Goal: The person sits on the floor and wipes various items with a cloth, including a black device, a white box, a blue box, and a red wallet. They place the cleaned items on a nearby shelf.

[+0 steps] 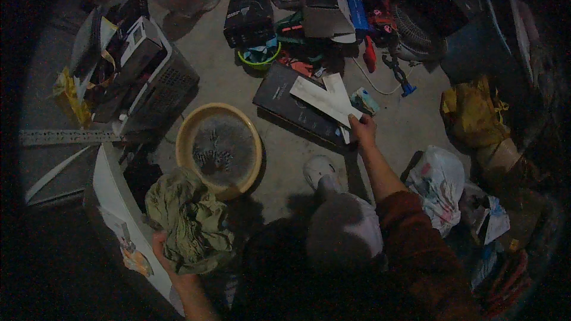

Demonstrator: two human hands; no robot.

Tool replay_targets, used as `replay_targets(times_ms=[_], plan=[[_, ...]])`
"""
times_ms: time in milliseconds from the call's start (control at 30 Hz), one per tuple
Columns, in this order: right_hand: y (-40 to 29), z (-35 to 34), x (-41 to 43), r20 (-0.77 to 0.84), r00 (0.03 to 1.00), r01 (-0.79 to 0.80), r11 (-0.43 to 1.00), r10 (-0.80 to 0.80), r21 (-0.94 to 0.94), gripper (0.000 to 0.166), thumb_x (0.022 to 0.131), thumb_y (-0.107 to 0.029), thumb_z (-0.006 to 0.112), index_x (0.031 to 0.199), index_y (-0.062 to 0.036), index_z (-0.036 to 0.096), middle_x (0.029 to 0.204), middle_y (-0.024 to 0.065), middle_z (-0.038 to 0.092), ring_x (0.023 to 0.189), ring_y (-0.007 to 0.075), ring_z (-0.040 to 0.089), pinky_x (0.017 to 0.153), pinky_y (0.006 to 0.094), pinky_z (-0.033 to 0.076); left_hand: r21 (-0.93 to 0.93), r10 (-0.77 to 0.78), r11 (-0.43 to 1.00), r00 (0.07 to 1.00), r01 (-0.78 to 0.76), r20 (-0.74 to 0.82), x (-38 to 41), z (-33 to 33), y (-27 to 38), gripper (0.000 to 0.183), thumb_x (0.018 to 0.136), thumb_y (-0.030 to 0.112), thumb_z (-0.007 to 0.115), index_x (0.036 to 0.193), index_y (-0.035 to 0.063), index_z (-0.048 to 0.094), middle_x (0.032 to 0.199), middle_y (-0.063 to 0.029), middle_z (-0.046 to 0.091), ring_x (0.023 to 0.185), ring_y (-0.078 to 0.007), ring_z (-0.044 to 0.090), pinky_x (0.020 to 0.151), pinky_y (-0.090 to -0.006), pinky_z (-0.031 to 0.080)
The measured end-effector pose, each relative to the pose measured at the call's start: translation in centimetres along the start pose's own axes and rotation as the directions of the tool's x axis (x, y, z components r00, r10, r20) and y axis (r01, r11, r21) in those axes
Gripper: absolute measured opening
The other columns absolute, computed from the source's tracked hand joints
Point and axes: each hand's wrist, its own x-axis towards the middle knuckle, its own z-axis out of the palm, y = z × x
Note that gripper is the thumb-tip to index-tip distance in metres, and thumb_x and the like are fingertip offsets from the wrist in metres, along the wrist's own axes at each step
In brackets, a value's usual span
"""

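Note:
My left hand (171, 261) grips a crumpled olive-green cloth (194, 227), whose folds cover most of the fingers. The cloth is just in front of a yellowish round basin (255, 154) and overlaps its near rim in the picture. Inside the basin lies grey, murky-looking content with dark marks. With its thumb on top, my right hand (366, 131) holds one end of a flat white Y-shaped piece (328, 96). Its forked end reaches over a dark cardboard box (279, 89) on the floor; whether the two touch, I cannot tell.
A grey plastic basket (174, 84) full of goods stands at the left, above a white panel (111, 178). Boxes, including a black one (250, 15), and an open carton (328, 22) crowd the far side. Plastic bags (439, 183) and a yellow bag (473, 111) line the right.

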Motion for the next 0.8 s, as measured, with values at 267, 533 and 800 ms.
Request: replay_targets(times_ms=[267, 533, 800], plan=[[-7.4, -0.5, -4.9, 0.302, 0.863, -0.481, 0.843, 0.406, 0.241, 0.021, 0.073, -0.021, 0.065, 0.075, -0.0051, 0.050, 0.059, 0.0021, 0.048, 0.049, 0.0128, 0.045, 0.044, 0.0264, 0.038, 0.130, 0.169, 0.976, 0.983, -0.177, 0.071, -1.8, 0.6, -0.4, 0.033, 0.074, 0.010, 0.050, 0.106, 0.0019, 0.044, 0.100, -0.0094, 0.050, 0.093, -0.0179, 0.049, 0.081, -0.0279, 0.038], [-1.1, 1.2, -7.8, 0.706, 0.554, -0.739, 0.652, 0.442, 0.172, 0.028, 0.079, -0.019, 0.058, 0.100, -0.0028, 0.049, 0.087, 0.0107, 0.054, 0.081, 0.0179, 0.055, 0.068, 0.0297, 0.047, 0.067, 0.009, 0.997, 0.889, -0.045, 0.458, -1.4, 1.6, -0.9, 0.059, 0.079, 0.047, 0.048, 0.121, 0.0086, 0.034, 0.124, -0.0099, 0.034, 0.114, -0.0246, 0.036, 0.089, -0.0408, 0.038], [-23.0, -5.5, -12.6, 0.814, 0.579, -0.127, 0.982, -0.043, 0.142, 0.055, 0.077, -0.022, 0.058, 0.125, -0.0099, 0.033, 0.113, 0.0065, 0.049, 0.100, 0.0210, 0.050, 0.082, 0.0350, 0.042, -0.282, -0.385, 0.822, 0.847, 0.495, 0.365, -2.5, 8.8, 0.9, 0.034, 0.076, 0.021, 0.052, 0.105, 0.0020, 0.048, 0.102, -0.0121, 0.054, 0.091, -0.0255, 0.053, 0.078, -0.0383, 0.045]])
